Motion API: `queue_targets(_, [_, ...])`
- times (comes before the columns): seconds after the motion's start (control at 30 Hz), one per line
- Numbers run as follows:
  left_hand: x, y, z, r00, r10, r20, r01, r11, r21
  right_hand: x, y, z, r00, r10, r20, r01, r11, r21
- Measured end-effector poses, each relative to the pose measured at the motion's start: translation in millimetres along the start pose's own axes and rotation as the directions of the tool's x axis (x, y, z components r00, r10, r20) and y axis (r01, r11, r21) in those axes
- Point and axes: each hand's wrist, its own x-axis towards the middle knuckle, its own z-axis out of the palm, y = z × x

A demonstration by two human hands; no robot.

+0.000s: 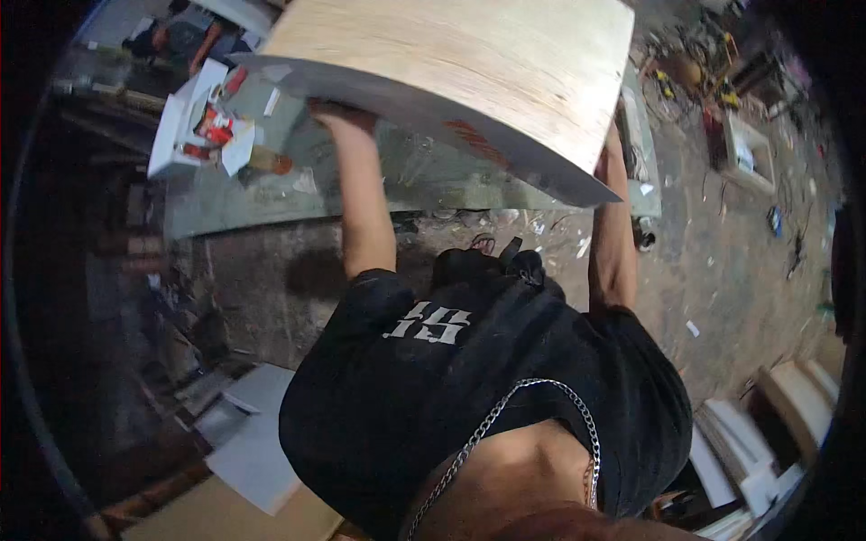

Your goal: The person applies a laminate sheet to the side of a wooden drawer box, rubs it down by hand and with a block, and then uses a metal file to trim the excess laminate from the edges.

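A: How is the big, pale, flat wooden board (469,63) being held?

B: It is held up at both sides. The left hand (338,115) is tucked under the board's left edge, and its grip seems closed on that edge, though the fingers are mostly hidden. The right hand (606,162) is hidden behind the right corner, so whether that grip is closed cannot be told.

A: Which way does the board lie from the hands?

B: It is spread up and forward from both grips, in front of the person's chest. Its long side runs left to right, from one hand to the other. The near edge is tilted, lower on the right. Neither hand is nearer; each is at its own end.

A: What is it like?

B: Smooth light wood with soft grain lines is seen on top. The thin edge is grey, with a red mark on it.

A: What is beneath?

B: A dusty grey-green surface (271,194) is seen below, with a white open cardboard box (185,126) on it. The dirty concrete floor (722,252) is littered with scraps.
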Motion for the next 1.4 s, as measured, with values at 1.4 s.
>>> queue_targets(1.4, [-62,-148,-357,0.732,-0.095,-0.674,0.063,0.995,-0.072,52,140,44,0.924,0.368,-0.102,-0.358,0.742,-0.567])
